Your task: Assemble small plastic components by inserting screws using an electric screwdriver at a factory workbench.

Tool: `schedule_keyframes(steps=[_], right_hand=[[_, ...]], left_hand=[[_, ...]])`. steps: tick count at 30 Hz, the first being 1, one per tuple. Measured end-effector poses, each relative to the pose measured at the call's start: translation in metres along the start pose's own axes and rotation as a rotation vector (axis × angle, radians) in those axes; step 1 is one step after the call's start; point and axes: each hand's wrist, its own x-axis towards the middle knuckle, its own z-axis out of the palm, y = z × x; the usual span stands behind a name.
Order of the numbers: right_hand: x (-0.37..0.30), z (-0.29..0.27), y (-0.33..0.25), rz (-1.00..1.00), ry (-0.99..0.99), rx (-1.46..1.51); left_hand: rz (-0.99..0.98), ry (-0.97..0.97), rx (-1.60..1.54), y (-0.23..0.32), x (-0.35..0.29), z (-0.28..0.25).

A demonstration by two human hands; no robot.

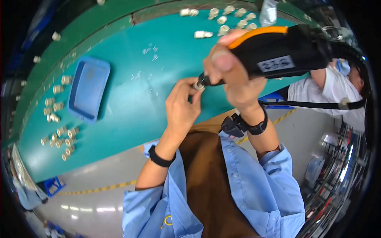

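Over the middle of the green table, my left hand [182, 104] pinches a small metal fitting [198, 85] between thumb and fingers. My right hand [234, 75] is wrapped round a black power screwdriver [274, 51] with an orange strip along its top. The tool lies nearly level, its black nose pointing left and meeting the fitting; the tip itself is hidden inside or behind it. A group of similar metal fittings [224, 29] stands beyond the tool at the far edge. More fittings [59, 107] stand at the table's left.
A blue plastic tray [75, 113] sits on the green table [131, 107], left of my hands. Tiny clear pieces [137, 75] lie scattered near the middle. A clear plastic bag [268, 14] is at the far edge. A black cable [313, 104] runs at right, near another person [329, 89].
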Motion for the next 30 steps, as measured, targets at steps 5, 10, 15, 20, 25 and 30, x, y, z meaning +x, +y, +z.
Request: schedule_keyframes(steps=[5,10,15,20,25,30], right_hand=[[0.008,-0.025,-0.035,-0.211,0.031,0.445],[-0.002,-0.038,-0.037,-0.262,0.021,0.583],[-0.008,-0.043,-0.032,-0.135,-0.067,0.564],[0.007,-0.049,-0.022,-0.264,-0.398,0.679],[0.010,-0.042,-0.015,-0.260,-0.507,0.702],[0.008,-0.039,-0.013,-0.257,-0.510,0.704]], left_hand=[[-0.022,0.046,-0.066,-0.004,-0.002,0.000],[-0.065,0.047,-0.077,0.000,-0.006,-0.002],[-0.062,0.113,0.001,0.010,-0.010,-0.015],[0.066,0.124,0.043,0.022,0.004,-0.021],[0.081,0.133,0.011,0.019,0.002,-0.022],[0.079,0.141,-0.038,0.019,0.001,-0.019]])
